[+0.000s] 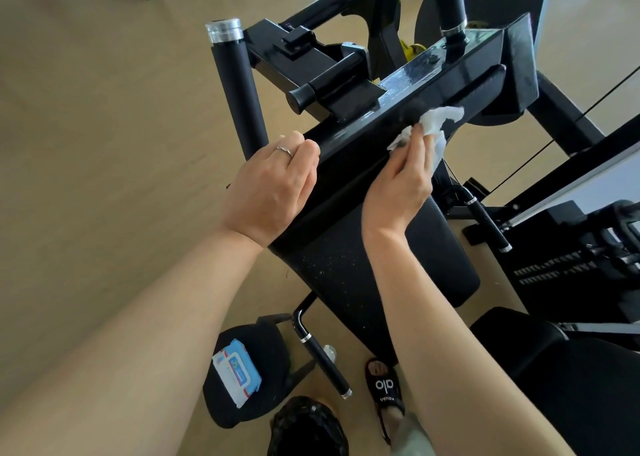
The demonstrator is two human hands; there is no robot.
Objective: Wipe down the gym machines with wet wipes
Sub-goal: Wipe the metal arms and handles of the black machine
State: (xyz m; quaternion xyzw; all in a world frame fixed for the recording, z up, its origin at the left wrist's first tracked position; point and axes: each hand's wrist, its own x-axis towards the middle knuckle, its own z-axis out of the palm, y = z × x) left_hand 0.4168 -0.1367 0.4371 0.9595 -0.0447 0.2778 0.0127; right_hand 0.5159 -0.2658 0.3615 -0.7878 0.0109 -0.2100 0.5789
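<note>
A black gym machine fills the middle of the view, with a glossy steel beam (426, 71) running up to the right above a padded backrest (349, 247). My right hand (398, 181) grips a crumpled white wet wipe (437, 120) and presses it against the side of the beam. My left hand (270, 188), with a ring on one finger, rests on the left edge of the beam, fingers curled over it. A blue and white pack of wet wipes (236, 372) lies on a round black seat (249, 379) below.
A foam-covered handle (239, 88) with a chrome cap stands up at the left. More black handles (325, 358) and frame bars stick out low and at the right. A weight stack (568, 268) sits at the right. My sandalled foot (384, 386) stands on tan floor.
</note>
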